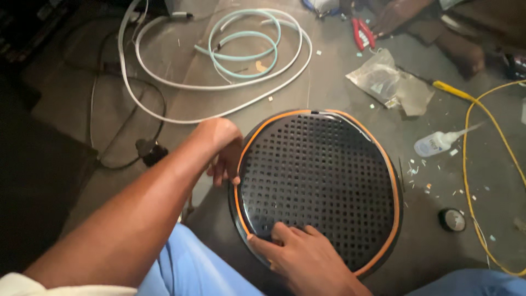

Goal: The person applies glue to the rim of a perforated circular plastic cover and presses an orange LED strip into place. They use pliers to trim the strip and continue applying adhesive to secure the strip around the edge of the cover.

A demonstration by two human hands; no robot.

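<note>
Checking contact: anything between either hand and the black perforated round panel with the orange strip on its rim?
Nothing visible. The left hand grips the left edge of the black perforated round panel, fingers on the orange rim strip. The right hand rests on the panel's lower left, a fingertip at the strip. Both touch it directly.

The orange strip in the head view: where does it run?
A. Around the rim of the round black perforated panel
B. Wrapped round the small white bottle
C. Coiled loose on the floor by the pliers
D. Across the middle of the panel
A: the orange strip follows the edge of the round black perforated panel, with the left hand and right hand pressing at that rim.
</note>
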